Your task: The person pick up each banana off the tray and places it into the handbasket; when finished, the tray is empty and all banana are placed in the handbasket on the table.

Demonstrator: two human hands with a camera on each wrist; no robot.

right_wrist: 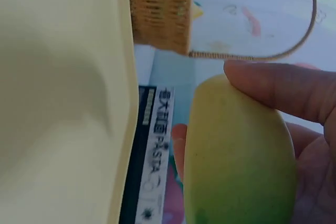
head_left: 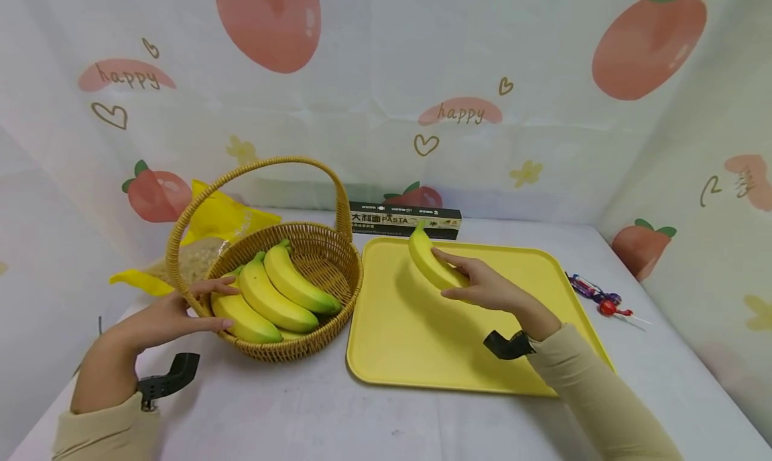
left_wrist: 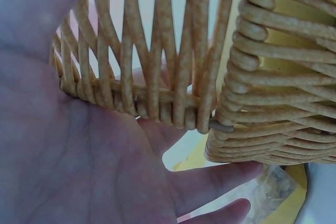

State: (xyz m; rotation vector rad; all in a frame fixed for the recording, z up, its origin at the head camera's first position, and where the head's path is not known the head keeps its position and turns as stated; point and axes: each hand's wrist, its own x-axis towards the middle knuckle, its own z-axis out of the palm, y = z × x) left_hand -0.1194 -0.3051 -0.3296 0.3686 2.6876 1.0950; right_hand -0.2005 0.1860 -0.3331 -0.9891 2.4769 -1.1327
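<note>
A banana (head_left: pixel 435 263), stem up, is gripped between the thumb and fingers of my right hand (head_left: pixel 488 283). It is held over the yellow tray (head_left: pixel 398 354), on which a shadow falls. In the right wrist view the greenish tip of the banana (right_wrist: pixel 239 156) points toward the camera. My left hand (head_left: pixel 165 320) holds the wicker basket (head_left: pixel 289 350) at its left side, thumb and fingers around the foot of the handle (left_wrist: pixel 157 56). Several bananas (head_left: pixel 280 297) lie side by side in the left part of the basket.
Behind the tray stands a black pasta box (head_left: pixel 404 221). A yellow and clear bag (head_left: pixel 232 216) sits behind the basket. Wrapped candies (head_left: pixel 594 290) and a red lollipop (head_left: pixel 608 307) lie right of the tray. A printed cloth (head_left: pixel 374 79) hangs at the back.
</note>
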